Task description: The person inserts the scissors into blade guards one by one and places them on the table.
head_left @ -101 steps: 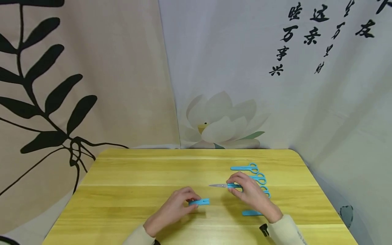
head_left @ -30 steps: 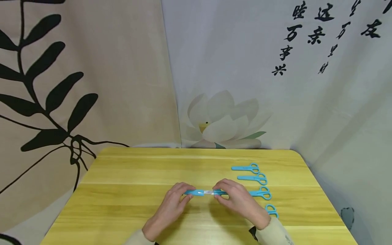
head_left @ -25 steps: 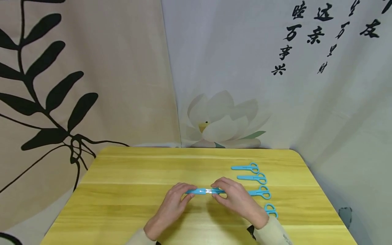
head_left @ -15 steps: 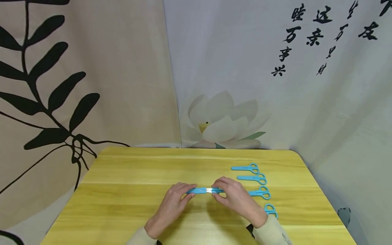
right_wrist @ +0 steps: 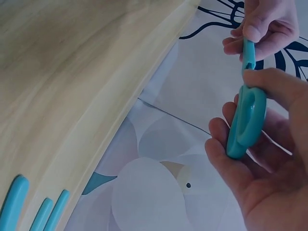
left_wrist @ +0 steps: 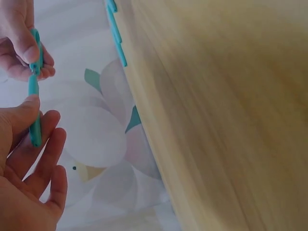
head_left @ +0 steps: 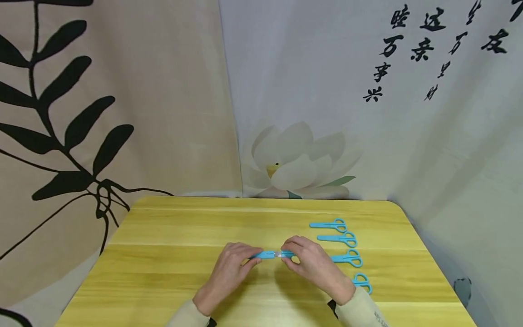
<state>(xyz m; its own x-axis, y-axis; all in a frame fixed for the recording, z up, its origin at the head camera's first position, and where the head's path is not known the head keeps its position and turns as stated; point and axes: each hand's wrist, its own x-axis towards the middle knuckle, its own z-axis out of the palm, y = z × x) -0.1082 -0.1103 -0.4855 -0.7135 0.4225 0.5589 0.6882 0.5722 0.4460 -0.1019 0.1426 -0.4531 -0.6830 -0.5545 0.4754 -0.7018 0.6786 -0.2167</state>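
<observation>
My left hand [head_left: 229, 272] pinches a light-blue blade cover [head_left: 266, 255] between thumb and fingers, above the middle of the table. From the right, my right hand [head_left: 316, 263] holds a small pair of scissors [head_left: 288, 254] by the blue handles, pointing left. Most of the metal blade is inside the cover; a short bright stretch [head_left: 278, 254] shows between cover and handles. The right wrist view shows the handle loops [right_wrist: 251, 115] against my curled fingers, thumb on top. In the left wrist view, cover [left_wrist: 34, 130] and scissors lie in one line.
Several blue scissors lie in a column on the right of the wooden table [head_left: 171, 236]: one at the back [head_left: 327, 225], others nearer, the front one [head_left: 361, 282] partly behind my right forearm. A printed curtain [head_left: 163, 113] hangs behind the table.
The bare blade and the cover were apart; my hands have come together and the blade has entered the cover. Over the last second the visible stretch of blade has shortened a little.
</observation>
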